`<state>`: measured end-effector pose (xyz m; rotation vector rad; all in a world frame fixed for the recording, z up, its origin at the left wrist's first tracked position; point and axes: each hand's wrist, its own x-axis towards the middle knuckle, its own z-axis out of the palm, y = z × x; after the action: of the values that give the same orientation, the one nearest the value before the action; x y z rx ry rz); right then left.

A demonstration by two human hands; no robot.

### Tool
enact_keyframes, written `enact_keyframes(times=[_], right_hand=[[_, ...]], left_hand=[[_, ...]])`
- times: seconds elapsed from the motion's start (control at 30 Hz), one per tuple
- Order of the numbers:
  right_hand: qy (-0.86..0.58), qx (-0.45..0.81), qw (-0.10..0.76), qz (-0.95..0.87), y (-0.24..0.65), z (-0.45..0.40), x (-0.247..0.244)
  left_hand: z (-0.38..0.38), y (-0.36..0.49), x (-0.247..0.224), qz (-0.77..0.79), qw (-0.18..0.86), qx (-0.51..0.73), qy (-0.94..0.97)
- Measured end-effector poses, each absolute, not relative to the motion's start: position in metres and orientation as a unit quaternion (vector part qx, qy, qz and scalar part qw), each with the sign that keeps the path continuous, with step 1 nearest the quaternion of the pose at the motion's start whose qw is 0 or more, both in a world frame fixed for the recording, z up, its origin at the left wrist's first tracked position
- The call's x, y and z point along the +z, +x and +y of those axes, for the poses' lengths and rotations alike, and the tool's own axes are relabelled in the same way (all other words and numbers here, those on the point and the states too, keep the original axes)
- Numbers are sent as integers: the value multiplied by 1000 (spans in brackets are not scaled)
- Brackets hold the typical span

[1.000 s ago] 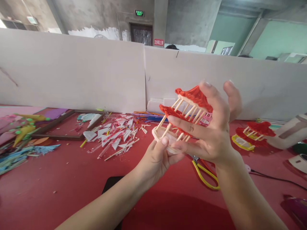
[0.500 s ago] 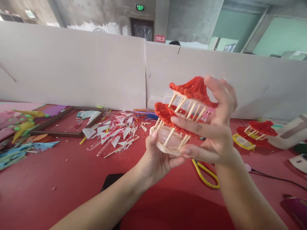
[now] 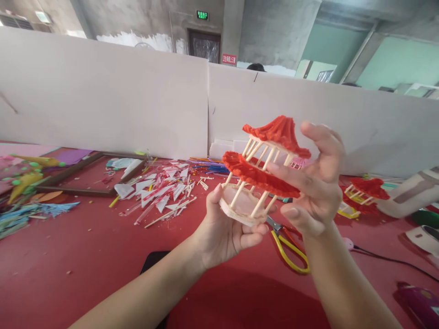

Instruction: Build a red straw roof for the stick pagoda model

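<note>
A small two-tiered pavilion model [image 3: 262,178] is raised above the red table, tilted. It has red fuzzy roofs, pale stick pillars and a pale flat base. My left hand [image 3: 226,233] grips the base from below, thumb on the near left edge and fingers under it. To the right, my right hand [image 3: 318,183] is open with its fingers apart. Its index finger stands clear of the upper roof, while another fingertip overlaps the gap between the two roofs; I cannot tell whether it touches. Scissors [image 3: 290,251] with yellow and red handles lie below the model.
White scraps and sticks [image 3: 168,187] litter the table left of centre, near a brown frame [image 3: 78,189]. Another red-roofed model [image 3: 366,192] stands at right, before a pink-ended cord [image 3: 348,243]. A dark flat object [image 3: 154,262] lies under my left forearm. A white partition [image 3: 103,96] stands behind.
My right hand has loosened from the model and moved slightly right, its fingers spreading off the roofs and base. The model stays in my left hand, and more of the scissors shows.
</note>
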<state>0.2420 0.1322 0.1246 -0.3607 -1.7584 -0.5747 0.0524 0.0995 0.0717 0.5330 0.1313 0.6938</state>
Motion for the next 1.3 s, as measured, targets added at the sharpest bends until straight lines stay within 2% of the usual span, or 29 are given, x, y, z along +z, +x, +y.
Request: enact_keyframes(times=[0.17,0.33,0.5,0.83,1.0,1.3], right_hand=[[-151,-242,579,-764,239,131,121],[-161,-298,575,-744,237,132,117],[-189,-284,555,-759,237,132,115],[-225,-266,466,-813,214,127,100],[-249,-283,443,-813,209,123,97],[-186,-240,517,-801,223,126,121]], left_hand=[[101,53,71,82,897,339,273],[97,61,77,162,872,377,266],[93,65,84,179,856,431,223],[99,64,93,249,812,514,123],[99,58,99,297,802,512,86],[99,51,101,217,830,489,157]])
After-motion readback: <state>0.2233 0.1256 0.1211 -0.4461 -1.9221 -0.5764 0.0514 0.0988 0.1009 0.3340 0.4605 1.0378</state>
